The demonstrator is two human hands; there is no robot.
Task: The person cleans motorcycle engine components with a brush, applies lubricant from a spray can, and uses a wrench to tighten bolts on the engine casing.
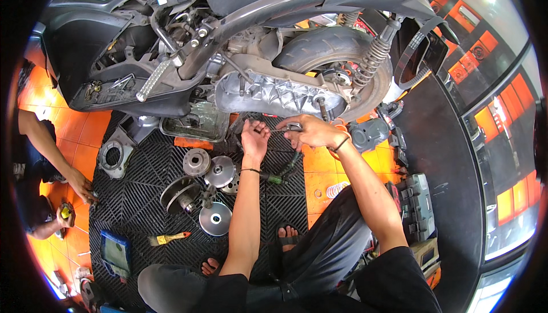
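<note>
My right hand [313, 132] is closed around a slim silver metal tool [293, 126], whose exact kind is too small to tell. The tool's thin shaft reaches toward my left hand [255, 139], which is palm up with its fingers curled; what they pinch is hard to see. Both hands are just in front of the scooter's silver engine casing [268, 95], below the rear wheel [325, 47]. On the ribbed black mat near my left forearm lie several round metal drive parts, including a shiny pulley disc [215, 219] and a pulley with a shaft [180, 195].
A metal tray [194, 122] sits under the scooter. A paintbrush [169, 238] and a blue-edged container [116, 255] lie on the mat [142, 199]. A grey cover [369, 134] and toolbox [418, 206] are at right. Another person's hand [80, 185] reaches in from the left.
</note>
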